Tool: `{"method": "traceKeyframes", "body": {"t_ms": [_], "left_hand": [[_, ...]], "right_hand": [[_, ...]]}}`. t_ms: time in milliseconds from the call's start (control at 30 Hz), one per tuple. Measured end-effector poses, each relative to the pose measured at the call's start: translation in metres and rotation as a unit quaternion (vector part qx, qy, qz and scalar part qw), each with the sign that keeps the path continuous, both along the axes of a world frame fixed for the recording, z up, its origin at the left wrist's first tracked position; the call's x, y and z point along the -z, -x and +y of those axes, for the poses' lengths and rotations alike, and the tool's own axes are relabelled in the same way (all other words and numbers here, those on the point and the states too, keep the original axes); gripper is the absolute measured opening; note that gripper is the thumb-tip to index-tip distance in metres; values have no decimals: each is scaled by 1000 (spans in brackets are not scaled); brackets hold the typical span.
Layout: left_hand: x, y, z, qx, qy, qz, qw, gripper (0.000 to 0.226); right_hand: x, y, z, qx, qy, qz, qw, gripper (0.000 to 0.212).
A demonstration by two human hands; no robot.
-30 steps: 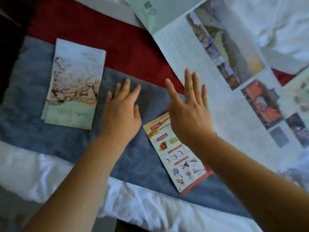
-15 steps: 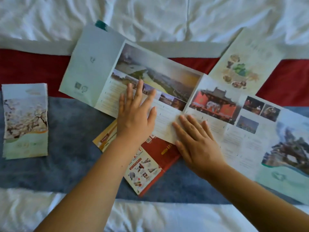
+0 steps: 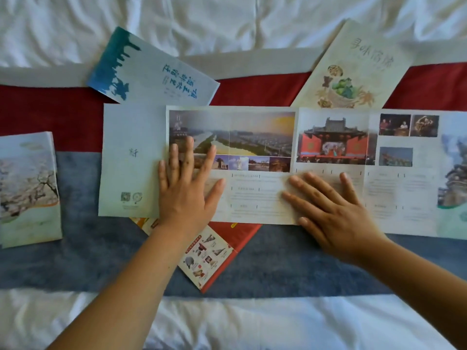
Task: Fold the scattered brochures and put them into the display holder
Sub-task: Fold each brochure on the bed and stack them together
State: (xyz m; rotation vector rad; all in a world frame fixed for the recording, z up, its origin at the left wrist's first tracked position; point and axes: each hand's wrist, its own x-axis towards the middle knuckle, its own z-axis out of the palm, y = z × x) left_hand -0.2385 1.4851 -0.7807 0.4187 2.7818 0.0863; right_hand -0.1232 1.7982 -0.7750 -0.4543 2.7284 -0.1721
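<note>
- Two bare hands lie flat, palms down and fingers spread, on a long unfolded paper brochure with landscape and temple photographs; neither hand grips anything.
- The left hand presses near the fold between the pale blank end panel and the panel with the river picture.
- The right hand rests on the text area below the red temple picture, its fingers pointing left, well apart from the left hand.
- The long brochure lies open across a bedspread with red and grey-blue bands, running off the right edge of the view.
- A small red and cream leaflet printed with little product pictures lies tilted and partly tucked under the long brochure's lower edge, just beside the left wrist.
- A folded brochure with a blossoming-tree picture sits at the far left, apart from the rest.
- A pale blue brochure with a dark teal ink-wash edge and blue script lies tilted above the long one, its lower corner touching or overlapping it.
- A cream brochure with a drawing of vegetables in a basket lies tilted at the upper right, its lower edge under the long brochure.
- Crumpled white bedding fills the top and bottom of the view.
</note>
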Motion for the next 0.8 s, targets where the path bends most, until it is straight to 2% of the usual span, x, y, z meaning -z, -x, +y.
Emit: {"method": "traceKeyframes", "body": {"t_ms": [167,367,667,800], "left_hand": [[4,-21,13,-37,3,-4,999,72],[7,-29,26,-53,9,-3,999,73],[6,-9,-5,-32,-30,32,998,60],[6,16,-46,-79,-24,36,996,66]], "right_hand": [[-2,6,-40,113,36,-3,993,60],[3,39,-98,168,36,-12,985,67],[12,86,-153,94,52,45,993,62],[13,93,-149,76,42,48,995,64]]}}
